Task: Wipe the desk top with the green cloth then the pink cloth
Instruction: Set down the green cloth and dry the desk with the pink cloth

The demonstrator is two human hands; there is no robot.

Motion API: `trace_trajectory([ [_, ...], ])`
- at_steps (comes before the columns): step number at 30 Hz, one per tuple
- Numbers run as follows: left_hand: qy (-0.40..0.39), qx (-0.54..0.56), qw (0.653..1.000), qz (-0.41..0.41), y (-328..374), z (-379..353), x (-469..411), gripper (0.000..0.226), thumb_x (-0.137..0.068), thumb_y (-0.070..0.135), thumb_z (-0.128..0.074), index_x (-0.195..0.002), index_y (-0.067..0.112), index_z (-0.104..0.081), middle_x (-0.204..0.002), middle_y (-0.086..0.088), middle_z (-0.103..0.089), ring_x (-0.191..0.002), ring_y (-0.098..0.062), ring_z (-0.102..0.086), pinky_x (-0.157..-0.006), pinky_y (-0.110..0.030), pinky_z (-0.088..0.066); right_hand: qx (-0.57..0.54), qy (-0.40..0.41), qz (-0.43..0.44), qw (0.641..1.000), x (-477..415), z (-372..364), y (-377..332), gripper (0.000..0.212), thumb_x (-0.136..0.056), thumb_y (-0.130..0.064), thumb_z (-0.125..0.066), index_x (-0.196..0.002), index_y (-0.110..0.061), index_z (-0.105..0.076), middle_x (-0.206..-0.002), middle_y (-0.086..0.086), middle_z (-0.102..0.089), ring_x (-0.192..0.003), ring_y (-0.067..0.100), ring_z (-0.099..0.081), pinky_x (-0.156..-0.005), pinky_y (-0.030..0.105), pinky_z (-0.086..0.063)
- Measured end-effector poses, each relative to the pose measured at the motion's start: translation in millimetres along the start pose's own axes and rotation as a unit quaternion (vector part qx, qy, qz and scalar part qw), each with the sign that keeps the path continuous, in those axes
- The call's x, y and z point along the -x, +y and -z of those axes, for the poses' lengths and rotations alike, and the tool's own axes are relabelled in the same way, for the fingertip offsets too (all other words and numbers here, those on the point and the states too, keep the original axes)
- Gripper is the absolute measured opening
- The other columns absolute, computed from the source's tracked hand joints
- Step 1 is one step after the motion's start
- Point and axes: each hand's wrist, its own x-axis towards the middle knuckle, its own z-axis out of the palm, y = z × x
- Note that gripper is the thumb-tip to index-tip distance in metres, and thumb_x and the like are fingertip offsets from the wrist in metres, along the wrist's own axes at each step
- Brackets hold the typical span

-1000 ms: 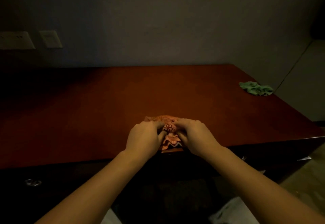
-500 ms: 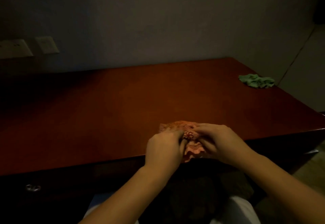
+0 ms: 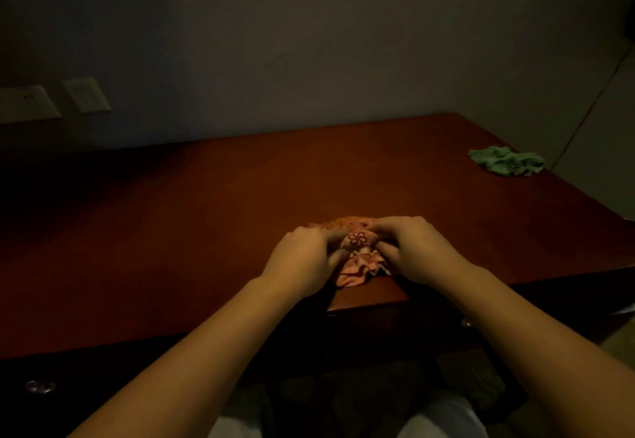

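Bunching the pink cloth [image 3: 357, 259] at the desk [image 3: 206, 231]'s six o'clock edge, left hand [image 3: 302, 262] and right hand [image 3: 422, 248] pinch it; a flatter pad would probably wipe better.

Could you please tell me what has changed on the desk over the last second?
Little visibly changed. The left hand and right hand keep gripping the bunched pink patterned cloth near the front edge of the reddish-brown wooden desk; nothing was let go. The crumpled green cloth stayed untouched near the far right edge. Only the camera's framing shifted.
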Motion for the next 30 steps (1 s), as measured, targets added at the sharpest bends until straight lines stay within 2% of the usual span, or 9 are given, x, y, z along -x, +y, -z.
trace_trajectory([
  [4,0.004,0.015,0.999,-0.050,-10.8,-7.6,7.8,0.039,-0.098,0.044,-0.054,-0.137,0.039,-0.053,-0.126,0.009,-0.067,-0.107,-0.018,-0.064,-0.088,-0.039,-0.054,0.011,-0.019,0.040,0.999,10.1,0.3,13.0,0.034,-0.093,-0.029,-0.061,-0.127,-0.028,-0.062,-0.131,-0.005,-0.062,-0.118,0.019,-0.058,-0.098,0.041,-0.049],
  [10,0.046,-0.023,0.999,-0.001,-16.0,-13.2,-57.2,0.033,-0.099,0.037,-0.054,-0.131,0.035,-0.059,-0.117,-0.001,-0.070,-0.099,-0.028,-0.064,-0.082,-0.041,-0.054,-0.005,0.021,0.003,1.000,-62.2,-1.9,18.9,0.036,-0.094,-0.024,-0.059,-0.130,-0.023,-0.061,-0.129,0.001,-0.064,-0.117,0.021,-0.059,-0.099,0.040,-0.048],
  [14,0.046,-0.010,0.999,-0.011,-18.7,-9.7,-56.6,0.033,-0.098,0.040,-0.054,-0.130,0.035,-0.062,-0.116,0.001,-0.071,-0.098,-0.024,-0.066,-0.082,-0.038,-0.055,-0.003,-0.016,0.016,1.000,-64.4,4.8,20.6,0.033,-0.094,-0.022,-0.060,-0.127,-0.024,-0.063,-0.124,0.000,-0.066,-0.110,0.020,-0.062,-0.088,0.033,-0.049],
  [16,0.044,-0.017,0.998,-0.031,-22.6,-10.0,-47.0,0.034,-0.098,0.044,-0.054,-0.131,0.038,-0.060,-0.116,0.004,-0.071,-0.098,-0.022,-0.067,-0.080,-0.035,-0.054,0.008,-0.030,0.039,0.999,-51.8,6.1,22.9,0.032,-0.092,-0.025,-0.062,-0.124,-0.025,-0.065,-0.122,-0.002,-0.067,-0.110,0.019,-0.062,-0.090,0.036,-0.050],
  [20,0.038,-0.031,0.999,-0.014,-27.5,-8.9,-74.3,0.036,-0.098,0.041,-0.055,-0.134,0.037,-0.058,-0.121,0.003,-0.069,-0.104,-0.022,-0.065,-0.088,-0.038,-0.054,0.024,-0.013,0.042,0.999,-72.6,3.7,23.9,0.032,-0.094,-0.026,-0.060,-0.126,-0.025,-0.064,-0.121,-0.003,-0.067,-0.107,0.017,-0.063,-0.089,0.034,-0.050],
  [24,0.047,-0.035,0.998,0.008,-25.3,-6.7,-96.8,0.035,-0.098,0.036,-0.056,-0.133,0.032,-0.060,-0.124,0.001,-0.068,-0.108,-0.023,-0.064,-0.093,-0.040,-0.053,0.017,0.004,0.005,1.000,-103.1,3.4,19.9,0.037,-0.095,-0.022,-0.059,-0.131,-0.021,-0.060,-0.129,0.001,-0.064,-0.117,0.019,-0.060,-0.100,0.035,-0.048],
  [26,0.041,-0.041,0.998,-0.004,-27.3,-6.9,-91.2,0.034,-0.099,0.038,-0.054,-0.132,0.035,-0.060,-0.122,0.003,-0.069,-0.105,-0.022,-0.064,-0.091,-0.039,-0.053,0.039,-0.024,0.026,0.999,-99.8,5.5,20.0,0.032,-0.093,-0.022,-0.060,-0.125,-0.023,-0.064,-0.120,0.000,-0.068,-0.108,0.018,-0.063,-0.093,0.036,-0.052],
  [28,0.048,-0.039,0.998,-0.024,-29.9,-8.2,-79.6,0.032,-0.099,0.040,-0.054,-0.130,0.038,-0.060,-0.116,0.004,-0.071,-0.099,-0.022,-0.065,-0.084,-0.037,-0.053,0.076,-0.068,0.064,0.993,-92.2,10.6,22.6,0.018,-0.092,-0.023,-0.059,-0.108,-0.026,-0.067,-0.101,-0.004,-0.070,-0.090,0.013,-0.066,-0.079,0.035,-0.054],
  [30,0.054,-0.024,0.998,-0.029,-34.4,-9.6,-82.3,0.032,-0.098,0.041,-0.054,-0.129,0.038,-0.060,-0.116,0.006,-0.071,-0.100,-0.022,-0.065,-0.084,-0.037,-0.054,0.092,-0.086,0.085,0.988,-99.1,14.4,24.7,0.014,-0.093,-0.025,-0.059,-0.104,-0.027,-0.068,-0.097,-0.006,-0.070,-0.086,0.011,-0.065,-0.077,0.035,-0.054],
])
